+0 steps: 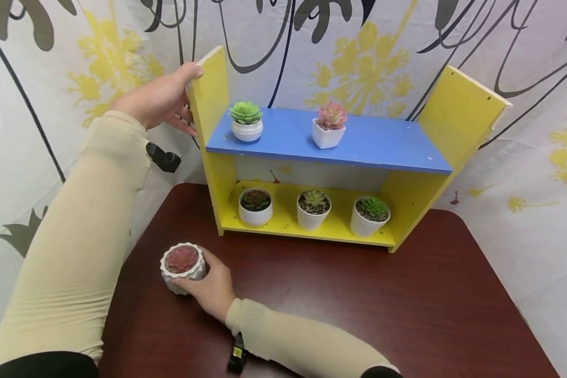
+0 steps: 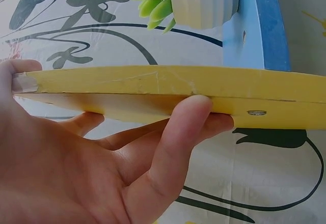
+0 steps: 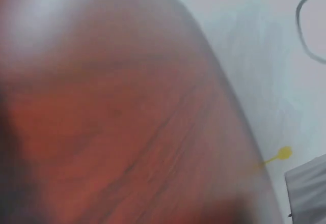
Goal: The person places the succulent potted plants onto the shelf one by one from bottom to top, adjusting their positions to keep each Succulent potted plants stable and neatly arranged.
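Observation:
My left hand (image 1: pixel 163 97) holds the top of the left side panel of a yellow and blue shelf (image 1: pixel 283 149). In the left wrist view, the left hand (image 2: pixel 127 163) has its thumb over the panel's top end and fingers against its outer face. Lower left, my right hand (image 1: pixel 212 286) grips a potted succulent (image 1: pixel 181 261), reddish in a ridged white pot, at the table's left side. Whether that pot touches the tabletop, I cannot tell. Only blurred tabletop and wall cloth show in the right wrist view.
On the blue board stand a green succulent (image 1: pixel 247 121) and a pink succulent (image 1: pixel 329 125). Below are a dark succulent (image 1: pixel 255 207), a pale green one (image 1: pixel 313 209) and a bright green one (image 1: pixel 370 215). Patterned cloth (image 1: pixel 283 58) hangs behind the dark red table (image 1: pixel 359 299).

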Motion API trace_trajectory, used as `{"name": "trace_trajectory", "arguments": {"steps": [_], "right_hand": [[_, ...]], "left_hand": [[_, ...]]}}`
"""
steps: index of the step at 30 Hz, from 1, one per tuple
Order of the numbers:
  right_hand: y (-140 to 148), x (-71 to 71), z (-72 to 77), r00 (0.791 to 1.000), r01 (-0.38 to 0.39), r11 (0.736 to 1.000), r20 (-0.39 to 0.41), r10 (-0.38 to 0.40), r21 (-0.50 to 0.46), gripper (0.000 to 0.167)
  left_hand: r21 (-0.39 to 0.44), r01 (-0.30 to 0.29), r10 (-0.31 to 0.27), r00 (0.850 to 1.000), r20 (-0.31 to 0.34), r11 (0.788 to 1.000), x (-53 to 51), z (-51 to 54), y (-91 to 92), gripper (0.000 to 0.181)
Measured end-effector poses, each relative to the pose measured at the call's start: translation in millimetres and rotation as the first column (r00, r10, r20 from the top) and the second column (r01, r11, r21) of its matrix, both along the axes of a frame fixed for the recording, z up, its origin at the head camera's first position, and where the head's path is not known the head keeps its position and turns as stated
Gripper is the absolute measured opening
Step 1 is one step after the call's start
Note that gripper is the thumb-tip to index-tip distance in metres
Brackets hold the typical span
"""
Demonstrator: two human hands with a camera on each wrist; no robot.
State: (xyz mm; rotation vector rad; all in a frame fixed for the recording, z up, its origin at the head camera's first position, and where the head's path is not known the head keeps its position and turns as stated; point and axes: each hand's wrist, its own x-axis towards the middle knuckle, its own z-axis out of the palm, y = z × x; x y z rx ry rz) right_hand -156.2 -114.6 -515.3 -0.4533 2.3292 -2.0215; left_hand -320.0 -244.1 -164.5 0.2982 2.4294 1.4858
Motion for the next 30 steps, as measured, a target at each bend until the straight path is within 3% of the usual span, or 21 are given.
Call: {"name": "trace_trajectory", "arguments": {"steps": [8,14,19,23,26,28,30], "right_hand": [[70,17.2,34.1,1.000,-0.029,1.000,-0.013,0.029,-0.013,0.079],[147,21.2,61.3,0.998,-0.065,0.997,0.011,0.065,-0.037,0.079],[212,22.7,91.9,0.998,-0.021,1.000,-0.051,0.022,0.012,0.076],[260,18.2,127.3,0.986,0.062,0.989,-0.162,-0.040,0.132,0.073],[289,12.7,161.2,0.966,0.132,0.979,-0.241,-0.092,0.153,0.067],[306,9.8,184.5,0.953,0.176,0.977,-0.271,-0.138,0.121,0.062],[320,5.0,205.4,0.943,0.190,0.981,-0.282,-0.175,0.029,0.056]], "left_hand": [[-0.015,0.009,-0.009,1.000,-0.015,1.000,0.7,-2.9,-0.7,0.063],[-0.015,0.025,-0.026,0.999,-0.047,1.000,0.3,-8.4,0.9,0.064],[-0.022,0.029,-0.030,0.998,-0.055,0.999,0.8,-9.1,1.8,0.065],[-0.028,0.032,-0.033,0.998,-0.060,0.999,1.2,-6.4,0.3,0.064],[-0.026,0.023,-0.024,0.998,-0.066,0.999,1.4,-5.1,-0.2,0.065],[-0.025,0.016,-0.018,0.997,-0.069,1.000,1.7,-5.1,-0.1,0.065],[-0.023,0.013,-0.015,0.998,-0.066,1.000,2.0,-5.6,0.0,0.065]]}}
